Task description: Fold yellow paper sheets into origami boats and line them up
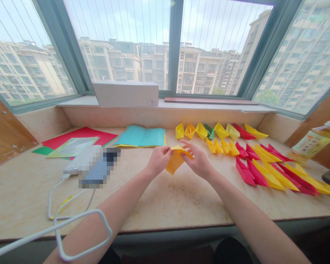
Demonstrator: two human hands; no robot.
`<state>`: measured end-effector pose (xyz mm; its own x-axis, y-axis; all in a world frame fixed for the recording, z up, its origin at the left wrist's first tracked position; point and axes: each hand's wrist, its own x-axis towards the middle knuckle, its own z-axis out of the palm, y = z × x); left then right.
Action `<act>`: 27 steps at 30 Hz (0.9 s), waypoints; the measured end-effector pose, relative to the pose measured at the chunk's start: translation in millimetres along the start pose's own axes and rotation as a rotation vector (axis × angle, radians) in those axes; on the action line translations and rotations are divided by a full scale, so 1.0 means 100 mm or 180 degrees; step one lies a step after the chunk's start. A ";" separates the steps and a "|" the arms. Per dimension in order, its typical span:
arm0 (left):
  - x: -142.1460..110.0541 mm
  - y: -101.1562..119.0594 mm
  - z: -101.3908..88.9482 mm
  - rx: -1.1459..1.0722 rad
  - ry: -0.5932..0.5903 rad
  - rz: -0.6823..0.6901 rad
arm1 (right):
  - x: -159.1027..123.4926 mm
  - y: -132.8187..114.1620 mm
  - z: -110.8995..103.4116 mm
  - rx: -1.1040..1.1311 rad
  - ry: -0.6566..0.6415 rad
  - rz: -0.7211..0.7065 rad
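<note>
A folded piece of orange-yellow paper (175,163) is held up over the middle of the counter. My left hand (160,160) pinches its upper left corner between thumb and fingers. On the other side, my right hand (197,160) grips the right edge, thumb in front and fingers raised behind the paper. Beyond my right hand stand rows of folded paper boats, among them a yellow boat (220,129), a green boat (209,131) and a red boat (244,172). Turquoise paper sheets (141,136) lie behind my left hand, with yellow paper under them.
Left on the counter (154,212) are red sheets (107,136), a white power bank (81,160) and a blurred-out phone (99,170). A white cable (79,216) loops over my left forearm. A white box (126,94) sits on the sill; a drink bottle (315,141) stands at right.
</note>
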<state>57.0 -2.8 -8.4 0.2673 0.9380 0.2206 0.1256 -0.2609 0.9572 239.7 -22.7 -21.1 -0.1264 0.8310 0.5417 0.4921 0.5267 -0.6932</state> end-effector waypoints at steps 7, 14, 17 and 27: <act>0.03 -0.02 -0.01 -0.0511 0.0224 -0.0195 | 0.04 0.00 -0.02 0.0703 0.0189 0.0519; -0.02 0.03 0.04 -0.0569 -0.0348 -0.0603 | 0.04 0.06 0.00 0.0740 0.0303 0.0433; -0.02 0.03 0.04 -0.0774 -0.0212 -0.0645 | 0.05 0.07 -0.01 0.0699 0.0371 0.0325; 0.00 0.04 -0.03 -0.1141 -0.0337 -0.0654 | 0.05 0.05 -0.07 0.0135 0.0473 -0.0301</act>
<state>54.7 -3.1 -3.7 0.3703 0.9288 0.0159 -0.1487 0.0423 0.9880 247.7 -17.1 -19.0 -0.0402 0.7435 0.6676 0.4468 0.6110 -0.6535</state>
